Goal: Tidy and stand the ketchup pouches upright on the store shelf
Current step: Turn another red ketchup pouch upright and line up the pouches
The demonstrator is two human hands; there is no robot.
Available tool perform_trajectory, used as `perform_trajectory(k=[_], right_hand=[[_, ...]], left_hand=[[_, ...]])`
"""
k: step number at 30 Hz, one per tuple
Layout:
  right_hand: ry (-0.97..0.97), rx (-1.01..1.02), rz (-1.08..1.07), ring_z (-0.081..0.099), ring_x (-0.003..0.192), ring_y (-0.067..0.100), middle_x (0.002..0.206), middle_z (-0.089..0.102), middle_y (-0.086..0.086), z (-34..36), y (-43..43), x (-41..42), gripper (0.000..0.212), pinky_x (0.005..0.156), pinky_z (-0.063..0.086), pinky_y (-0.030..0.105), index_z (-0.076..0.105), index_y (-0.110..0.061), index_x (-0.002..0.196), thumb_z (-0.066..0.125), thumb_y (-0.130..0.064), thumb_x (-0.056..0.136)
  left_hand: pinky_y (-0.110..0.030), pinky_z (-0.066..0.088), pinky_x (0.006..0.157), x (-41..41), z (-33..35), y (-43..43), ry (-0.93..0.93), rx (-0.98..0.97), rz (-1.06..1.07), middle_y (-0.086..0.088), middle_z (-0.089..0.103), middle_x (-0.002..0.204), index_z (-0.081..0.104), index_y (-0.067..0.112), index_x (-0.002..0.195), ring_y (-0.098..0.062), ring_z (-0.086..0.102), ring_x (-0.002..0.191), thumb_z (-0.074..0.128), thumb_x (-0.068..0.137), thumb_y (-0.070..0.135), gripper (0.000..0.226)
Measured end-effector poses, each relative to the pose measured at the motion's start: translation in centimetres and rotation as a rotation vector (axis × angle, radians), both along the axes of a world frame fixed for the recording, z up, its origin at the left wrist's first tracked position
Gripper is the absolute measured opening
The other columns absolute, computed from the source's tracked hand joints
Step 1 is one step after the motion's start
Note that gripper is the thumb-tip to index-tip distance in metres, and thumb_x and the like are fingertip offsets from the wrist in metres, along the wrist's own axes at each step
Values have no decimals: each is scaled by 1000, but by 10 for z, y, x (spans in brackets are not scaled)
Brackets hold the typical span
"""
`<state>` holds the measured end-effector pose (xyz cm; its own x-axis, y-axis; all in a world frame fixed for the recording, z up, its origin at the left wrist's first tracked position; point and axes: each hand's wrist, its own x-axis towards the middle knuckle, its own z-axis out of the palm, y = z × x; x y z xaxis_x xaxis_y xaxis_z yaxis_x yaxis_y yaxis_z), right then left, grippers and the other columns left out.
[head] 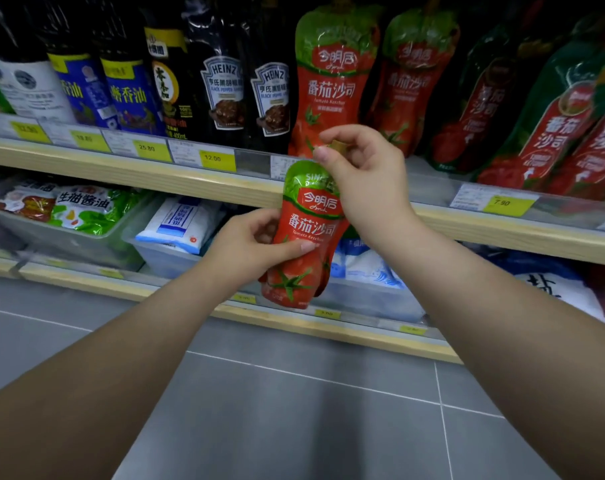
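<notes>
A red and green ketchup pouch (304,233) hangs upright in front of the shelf edge (190,183), off the shelf. My left hand (256,247) grips its middle from the left, thumb across the front. My right hand (366,168) pinches the gold cap at its top. On the upper shelf behind stand two matching ketchup pouches, one (332,81) just above my right hand and another (411,84) to its right. Further right, several darker ketchup pouches (550,126) lean to the left.
Dark sauce bottles (224,84) and oil bottles (124,91) fill the upper shelf's left part. Yellow price tags (218,160) line the shelf edge. The lower shelf holds clear bins (162,258) with white and green bags. Grey floor tiles (294,410) lie below.
</notes>
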<state>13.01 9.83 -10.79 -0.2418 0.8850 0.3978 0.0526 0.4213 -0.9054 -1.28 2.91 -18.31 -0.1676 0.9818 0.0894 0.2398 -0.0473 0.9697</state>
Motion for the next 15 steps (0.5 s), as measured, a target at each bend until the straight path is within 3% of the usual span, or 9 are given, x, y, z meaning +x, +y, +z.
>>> perform_trajectory(k=[3, 5, 8, 11, 13, 15], right_hand=[[-42, 31, 13, 66, 87, 14, 92, 69, 0, 9, 3, 5, 16, 80, 57, 35, 65, -23, 92, 70, -12, 82], [-90, 61, 15, 65, 92, 12, 99, 68, 0, 14, 6, 9, 28, 83, 55, 33, 63, -22, 109, 70, -19, 82], [-73, -8, 89, 61, 96, -4, 109, 63, -7, 11, 3, 23, 62, 75, 51, 13, 40, -25, 136, 70, -30, 82], [-138, -65, 146, 53, 95, -17, 115, 53, -19, -8, -5, 40, 89, 71, 46, 4, 23, -30, 144, 75, -45, 73], [-216, -38, 153, 51, 101, -16, 117, 48, -23, -17, -10, 49, 99, 77, 50, 11, 17, -41, 143, 78, -48, 66], [-261, 13, 136, 53, 110, -4, 128, 48, -19, -20, -12, 53, 106, 86, 54, 29, 8, -51, 142, 80, -44, 63]], left_hand=[[-18, 55, 67, 5, 9, 2, -65, 22, -24, 10, 76, 91, 71, 35, 92, -7, 71, 84, 87, 59, 40, 36], [-17, 54, 67, 10, 15, 4, -122, 32, -39, 9, 76, 92, 71, 29, 94, -7, 71, 86, 82, 61, 35, 36], [-15, 53, 69, 16, 31, 8, -182, 81, -4, 13, 76, 92, 69, 29, 96, -4, 70, 87, 79, 62, 34, 35], [-17, 54, 69, 21, 51, 17, -198, 172, 75, 13, 76, 89, 69, 30, 94, -3, 70, 85, 78, 63, 36, 33], [-21, 55, 73, 25, 64, 23, -187, 221, 95, 12, 75, 91, 68, 31, 95, -5, 70, 88, 79, 68, 33, 29], [-25, 56, 76, 31, 73, 29, -162, 268, 85, 13, 75, 93, 68, 30, 98, -5, 69, 91, 79, 75, 25, 25]])
